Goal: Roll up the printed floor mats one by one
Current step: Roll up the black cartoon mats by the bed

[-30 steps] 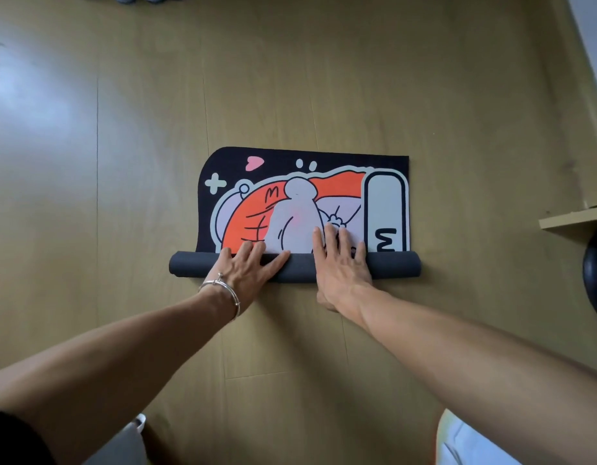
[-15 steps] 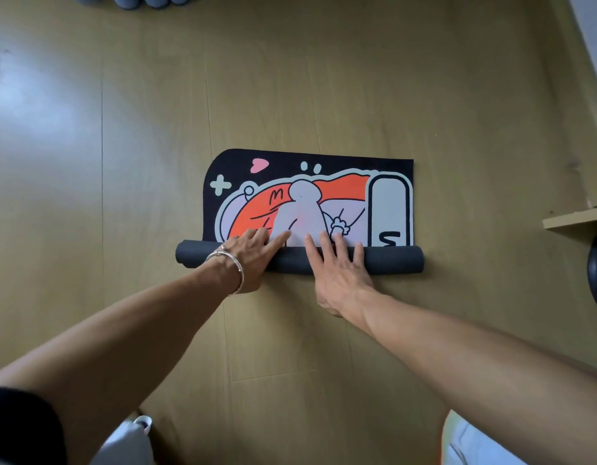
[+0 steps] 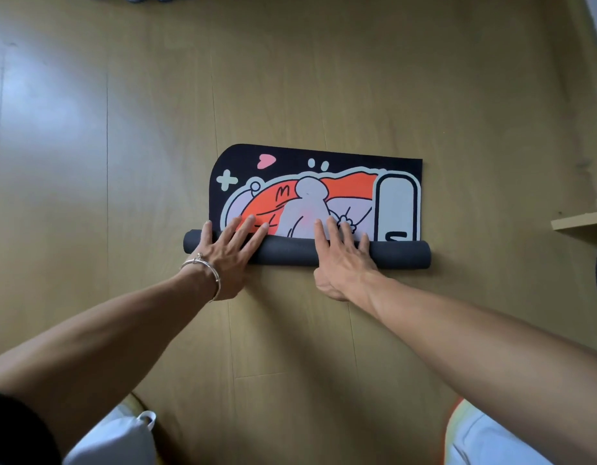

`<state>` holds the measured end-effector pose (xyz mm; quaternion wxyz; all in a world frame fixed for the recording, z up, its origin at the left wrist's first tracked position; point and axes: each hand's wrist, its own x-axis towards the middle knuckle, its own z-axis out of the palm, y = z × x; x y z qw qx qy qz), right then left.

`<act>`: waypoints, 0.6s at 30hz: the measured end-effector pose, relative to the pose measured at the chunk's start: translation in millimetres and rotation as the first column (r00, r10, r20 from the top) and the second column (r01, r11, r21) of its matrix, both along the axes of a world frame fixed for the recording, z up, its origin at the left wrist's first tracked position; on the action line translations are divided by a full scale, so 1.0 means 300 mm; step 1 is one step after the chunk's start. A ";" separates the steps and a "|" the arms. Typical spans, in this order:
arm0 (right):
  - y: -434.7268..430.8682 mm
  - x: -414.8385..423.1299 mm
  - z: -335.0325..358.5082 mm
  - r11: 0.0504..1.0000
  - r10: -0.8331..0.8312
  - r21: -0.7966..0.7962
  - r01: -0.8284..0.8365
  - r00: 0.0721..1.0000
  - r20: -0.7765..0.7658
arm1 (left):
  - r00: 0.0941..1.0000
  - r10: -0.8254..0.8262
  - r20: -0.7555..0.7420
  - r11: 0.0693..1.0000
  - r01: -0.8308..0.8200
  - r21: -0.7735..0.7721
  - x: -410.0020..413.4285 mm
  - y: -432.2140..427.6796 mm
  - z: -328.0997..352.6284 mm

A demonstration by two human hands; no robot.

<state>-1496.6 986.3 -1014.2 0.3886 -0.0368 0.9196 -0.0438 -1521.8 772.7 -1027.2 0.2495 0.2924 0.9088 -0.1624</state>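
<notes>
**Both arms, head view.** The two forearms reach forward and down from the lower corners and converge on the printed floor mat, which lies on the wooden floor. Its near portion is wound into a dark roll, and its far portion is still flat with the print facing up. The left hand, with a bracelet at the wrist, lies palm-down on the left part of the roll. The right hand lies palm-down just right of centre.

Compared with half a second earlier, the roll sits slightly farther up the print (only the top of the "S" now shows). The left hand has also shifted toward the roll's left end, and its fingers are spread wider.

Neither hand grips. The fingers of both are straight and splayed, pressing on the roll. The fingertips reach over its far edge, though whether they touch the flat printed face cannot be told.
</notes>
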 end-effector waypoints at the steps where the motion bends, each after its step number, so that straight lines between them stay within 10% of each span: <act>1: -0.001 -0.003 0.003 1.000 0.001 0.004 -0.001 1.000 -0.009 | 1.000 -0.028 -0.012 0.999 0.027 -0.035 -0.005 0.001 -0.004; 18: -0.087 0.008 0.038 0.971 0.232 0.106 -0.214 0.952 -0.202 | 0.962 -0.203 0.181 0.977 0.211 -0.022 -0.201 0.107 0.111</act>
